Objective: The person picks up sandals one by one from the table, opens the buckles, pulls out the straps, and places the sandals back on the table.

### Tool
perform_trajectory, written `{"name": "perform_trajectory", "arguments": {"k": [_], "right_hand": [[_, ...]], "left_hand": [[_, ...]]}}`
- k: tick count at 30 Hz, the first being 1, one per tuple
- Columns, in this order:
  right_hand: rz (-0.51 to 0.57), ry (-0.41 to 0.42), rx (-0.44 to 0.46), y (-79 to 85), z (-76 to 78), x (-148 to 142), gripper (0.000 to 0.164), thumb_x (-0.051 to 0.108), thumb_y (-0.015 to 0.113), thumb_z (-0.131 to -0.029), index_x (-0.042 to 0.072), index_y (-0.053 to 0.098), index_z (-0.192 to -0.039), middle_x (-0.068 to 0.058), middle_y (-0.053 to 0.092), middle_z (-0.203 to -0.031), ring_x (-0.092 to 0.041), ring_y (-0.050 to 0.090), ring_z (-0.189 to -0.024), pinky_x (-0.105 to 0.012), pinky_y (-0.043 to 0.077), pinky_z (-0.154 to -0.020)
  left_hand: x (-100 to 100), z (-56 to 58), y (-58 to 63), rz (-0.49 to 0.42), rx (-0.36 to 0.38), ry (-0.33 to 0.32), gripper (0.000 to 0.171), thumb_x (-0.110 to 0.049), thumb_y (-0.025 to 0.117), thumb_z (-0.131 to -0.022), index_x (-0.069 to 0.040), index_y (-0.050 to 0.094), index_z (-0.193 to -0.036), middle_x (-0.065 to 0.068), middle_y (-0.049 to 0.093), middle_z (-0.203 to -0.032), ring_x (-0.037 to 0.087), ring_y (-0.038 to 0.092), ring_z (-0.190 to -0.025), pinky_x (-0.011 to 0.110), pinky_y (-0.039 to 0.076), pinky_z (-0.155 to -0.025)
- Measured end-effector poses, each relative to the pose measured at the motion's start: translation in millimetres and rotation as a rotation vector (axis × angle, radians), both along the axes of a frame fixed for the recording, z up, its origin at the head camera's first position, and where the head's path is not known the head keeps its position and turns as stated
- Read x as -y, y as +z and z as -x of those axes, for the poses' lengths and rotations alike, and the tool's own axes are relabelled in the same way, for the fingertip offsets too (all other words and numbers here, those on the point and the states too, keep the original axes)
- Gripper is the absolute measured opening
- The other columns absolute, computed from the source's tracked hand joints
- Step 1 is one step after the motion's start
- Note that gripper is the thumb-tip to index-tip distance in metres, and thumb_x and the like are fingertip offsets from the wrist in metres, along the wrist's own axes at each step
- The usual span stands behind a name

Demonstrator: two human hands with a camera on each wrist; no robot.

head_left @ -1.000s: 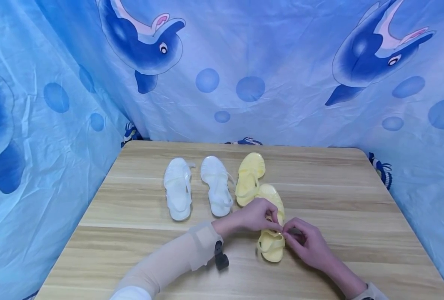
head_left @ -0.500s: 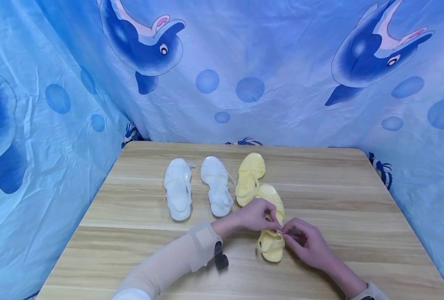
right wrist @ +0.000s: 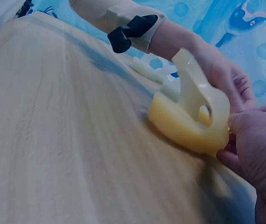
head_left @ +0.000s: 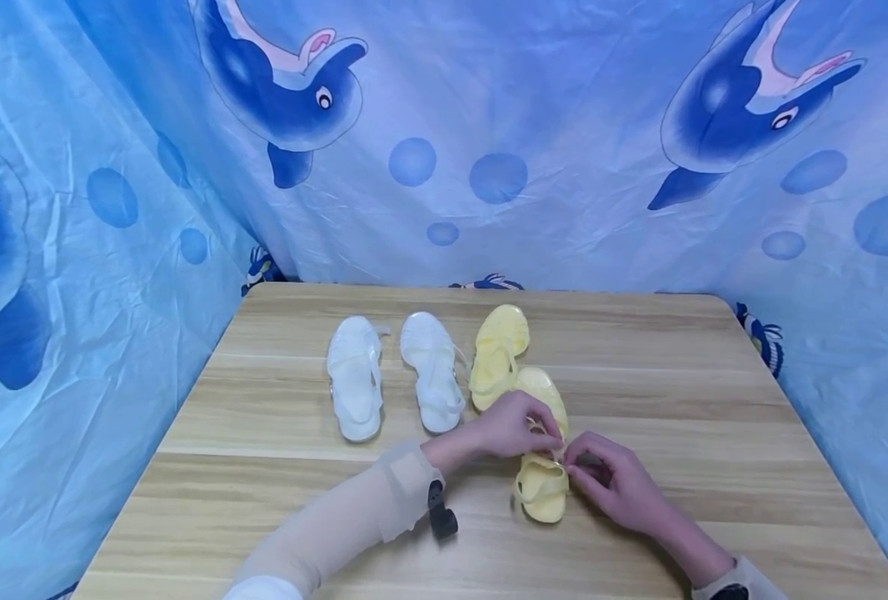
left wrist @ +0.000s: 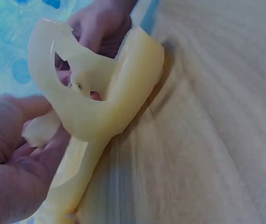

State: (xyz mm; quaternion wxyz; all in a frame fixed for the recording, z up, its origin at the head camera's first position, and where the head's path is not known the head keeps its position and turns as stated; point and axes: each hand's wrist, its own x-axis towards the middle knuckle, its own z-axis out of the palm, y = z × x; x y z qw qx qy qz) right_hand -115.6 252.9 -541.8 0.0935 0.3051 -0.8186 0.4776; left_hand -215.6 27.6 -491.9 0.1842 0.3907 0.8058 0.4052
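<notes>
Nearest to me lies a yellow jelly sandal (head_left: pixel 545 508), sole down, toe pointing away. My left hand (head_left: pixel 513 423) reaches across it, pinching the loose ankle strap between thumb and fingers; in the left wrist view the strap's end (left wrist: pixel 43 129) shows in that grip. From the right, my right hand (head_left: pixel 618 485) pinches the sandal's side at a small metal buckle (left wrist: pixel 79 86). Both hands' fingertips nearly meet there. The right wrist view shows the heel part (right wrist: pixel 184 123) standing on the table, with the right fingers hiding the buckle.
A second yellow sandal (head_left: pixel 504 333) lies just beyond, close against the first one's toe. Two white sandals (head_left: pixel 356 375) lie side by side to the left. The wooden table (head_left: pixel 676 358) is backed by a blue dolphin-print curtain (head_left: pixel 444 100).
My left fingertips have shifted slightly up and away from the heel, with the strap. The right hand has stayed nearly still at the buckle.
</notes>
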Motion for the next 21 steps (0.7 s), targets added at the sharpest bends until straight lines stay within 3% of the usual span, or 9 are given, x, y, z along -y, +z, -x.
{"name": "perform_trajectory", "arguments": {"k": [3,6,10,14,16,18,21], "right_hand": [[0.024,0.005,-0.042,-2.3,1.1,1.6,0.025,-0.003,0.077,-0.092,0.015,0.069,-0.107,0.004,0.072,-0.102,-0.014,0.071,-0.090,-0.017,0.060,-0.083],[0.072,0.002,-0.052,-1.1,3.2,1.1,0.029,-0.010,0.077,-0.087,0.010,0.070,-0.107,-0.002,0.074,-0.100,-0.015,0.073,-0.091,-0.020,0.063,-0.085],[0.134,-0.129,0.023,13.3,5.1,-11.1,0.029,-0.020,0.073,-0.084,0.002,0.070,-0.104,-0.010,0.073,-0.099,-0.011,0.074,-0.095,-0.022,0.064,-0.086],[0.146,-0.375,0.066,33.6,7.5,-29.7,0.021,-0.020,0.069,-0.090,-0.003,0.069,-0.102,-0.006,0.073,-0.099,-0.001,0.072,-0.097,-0.016,0.062,-0.085],[0.123,-0.456,0.065,42.1,8.6,-37.6,0.017,-0.018,0.068,-0.092,-0.003,0.069,-0.101,-0.004,0.072,-0.098,0.002,0.071,-0.097,-0.012,0.060,-0.085],[0.091,-0.495,0.068,48.2,9.2,-43.3,0.016,-0.015,0.069,-0.093,-0.001,0.070,-0.101,-0.006,0.073,-0.097,0.004,0.070,-0.097,-0.010,0.059,-0.083],[0.034,-0.487,0.059,52.0,7.4,-47.3,0.018,-0.013,0.071,-0.093,0.003,0.071,-0.100,-0.009,0.073,-0.097,0.006,0.068,-0.097,-0.008,0.058,-0.083]], "left_hand": [[4.5,-1.0,-1.9,-0.024,0.018,0.074,0.005,-0.019,0.085,-0.091,-0.016,0.081,-0.089,-0.009,0.080,-0.086,-0.008,0.062,-0.073,0.011,0.052,-0.075],[4.0,-2.8,-0.9,-0.056,-0.012,0.094,0.006,-0.020,0.085,-0.092,-0.016,0.080,-0.092,-0.008,0.079,-0.086,-0.008,0.061,-0.072,0.011,0.052,-0.073],[-8.3,-6.4,6.4,-0.115,-0.077,0.103,0.009,-0.021,0.084,-0.093,-0.014,0.080,-0.097,-0.004,0.081,-0.091,-0.008,0.060,-0.076,0.009,0.052,-0.075],[-26.4,-10.8,15.1,-0.105,-0.141,0.050,0.018,-0.022,0.084,-0.093,-0.015,0.079,-0.109,-0.003,0.082,-0.107,-0.003,0.066,-0.086,0.007,0.051,-0.081],[-35.5,-13.8,18.3,-0.070,-0.158,0.012,0.025,-0.022,0.083,-0.094,-0.016,0.077,-0.117,-0.003,0.081,-0.118,0.001,0.070,-0.094,0.007,0.051,-0.085],[-43.2,-17.0,19.5,-0.022,-0.177,-0.026,0.030,-0.019,0.082,-0.094,-0.017,0.075,-0.123,-0.003,0.078,-0.127,0.004,0.071,-0.099,0.006,0.050,-0.086],[-52.1,-22.3,18.3,0.040,-0.193,-0.082,0.034,-0.014,0.080,-0.095,-0.016,0.073,-0.129,-0.001,0.076,-0.132,0.004,0.072,-0.100,0.004,0.049,-0.083]]}}
